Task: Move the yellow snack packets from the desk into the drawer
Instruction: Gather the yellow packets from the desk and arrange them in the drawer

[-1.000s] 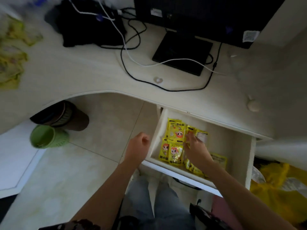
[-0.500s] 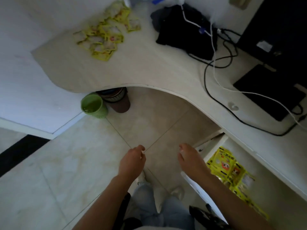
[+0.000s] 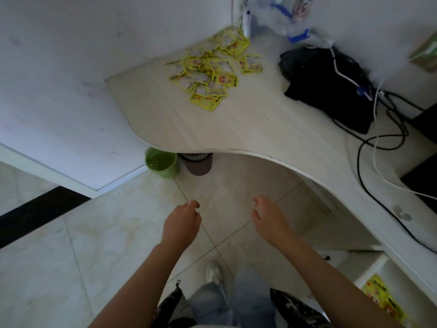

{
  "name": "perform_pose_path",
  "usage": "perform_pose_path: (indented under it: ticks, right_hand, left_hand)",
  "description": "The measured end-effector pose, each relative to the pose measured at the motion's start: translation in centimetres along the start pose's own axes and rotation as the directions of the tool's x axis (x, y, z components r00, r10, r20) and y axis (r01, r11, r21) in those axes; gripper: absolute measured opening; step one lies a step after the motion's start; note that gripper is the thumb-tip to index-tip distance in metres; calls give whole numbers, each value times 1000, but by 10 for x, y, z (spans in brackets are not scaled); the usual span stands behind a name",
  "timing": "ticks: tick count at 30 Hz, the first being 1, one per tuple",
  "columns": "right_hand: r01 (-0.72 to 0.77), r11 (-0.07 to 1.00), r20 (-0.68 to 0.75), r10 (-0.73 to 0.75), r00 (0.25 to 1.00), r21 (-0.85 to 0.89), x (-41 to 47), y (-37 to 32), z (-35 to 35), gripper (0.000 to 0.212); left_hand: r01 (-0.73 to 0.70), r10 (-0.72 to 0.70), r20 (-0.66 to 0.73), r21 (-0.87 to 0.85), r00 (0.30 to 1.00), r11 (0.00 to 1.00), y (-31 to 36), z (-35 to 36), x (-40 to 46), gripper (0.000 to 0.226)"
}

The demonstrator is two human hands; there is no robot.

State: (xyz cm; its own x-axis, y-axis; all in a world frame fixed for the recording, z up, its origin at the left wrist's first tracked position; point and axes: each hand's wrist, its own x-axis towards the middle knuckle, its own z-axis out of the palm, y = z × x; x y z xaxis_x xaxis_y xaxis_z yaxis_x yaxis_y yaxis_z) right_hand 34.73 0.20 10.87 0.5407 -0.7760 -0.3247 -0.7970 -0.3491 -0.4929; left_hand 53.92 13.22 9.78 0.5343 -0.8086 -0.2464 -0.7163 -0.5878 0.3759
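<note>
With our left hand (image 3: 181, 224) and right hand (image 3: 269, 220) loosely curled, seemingly empty, we risk scattering the overlapping yellow snack packets (image 3: 208, 74) when grabbing

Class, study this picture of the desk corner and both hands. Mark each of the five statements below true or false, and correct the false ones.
1. A pile of yellow snack packets lies on the pale desk. True.
2. The left hand holds a packet. False: it holds nothing.
3. The right hand hangs over the tiled floor, holding nothing. True.
4. The green perforated plastic bin stands on the desk. False: it stands on the floor, beside the desk's edge.
5. The open white drawer has no packets in it. False: yellow packets show inside.
</note>
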Motion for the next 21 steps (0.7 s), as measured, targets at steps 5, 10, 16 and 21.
perform_pose_path:
  ticks: [5,10,16,21]
  right_hand:
    - [32,999,-4,-32,999,-23,55,-28,-10,36]
    - [38,999,3,-38,999,-23,116,-46,-25,36]
    - [84,995,44,-82,996,-46,192,-57,-43,35]
    - [111,992,89,-105,991,-63,258,-65,-63,37]
  left_hand:
    - [-10,10,-32,-1,999,1000,-13,-21,49,28]
    - [2,-2,-47,-14,999,1000,-17,-36,105,27]
    - [51,-52,-29,-28,998,998,-12,-51,181,26]
    - [86,-86,-9,-46,996,995,-8,-60,244,27]
